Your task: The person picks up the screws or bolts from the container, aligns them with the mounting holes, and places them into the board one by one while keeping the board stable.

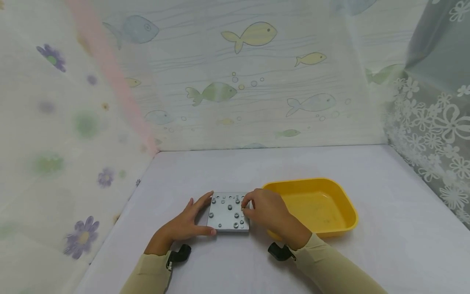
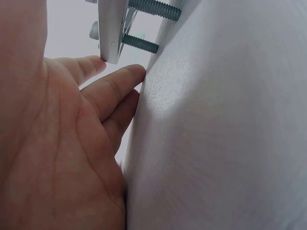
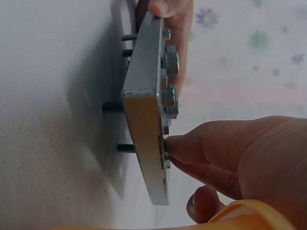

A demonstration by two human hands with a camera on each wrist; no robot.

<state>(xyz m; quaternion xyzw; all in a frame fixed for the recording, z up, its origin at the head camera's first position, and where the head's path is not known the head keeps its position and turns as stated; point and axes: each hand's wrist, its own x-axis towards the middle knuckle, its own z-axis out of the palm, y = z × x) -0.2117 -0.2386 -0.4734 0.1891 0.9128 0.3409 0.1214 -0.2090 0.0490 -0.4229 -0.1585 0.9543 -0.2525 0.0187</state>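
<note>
A square grey metal plate (image 1: 227,213) stands on the table, raised on the threaded shafts of several bolts (image 2: 144,45) that pass through it. My left hand (image 1: 200,216) lies flat against the plate's left edge, with the forefinger at the far corner and the thumb at the near corner; its fingers (image 2: 103,88) are straight. My right hand (image 1: 245,203) pinches a bolt head at the plate's right side between thumb and fingertips (image 3: 175,146). Other bolt heads (image 3: 170,62) stick up from the plate (image 3: 144,120).
A shallow yellow tray (image 1: 345,206) sits just right of the plate, behind my right hand; its rim (image 3: 240,218) shows in the right wrist view. Patterned curtains close in the white table (image 1: 227,171) on the left, back and right.
</note>
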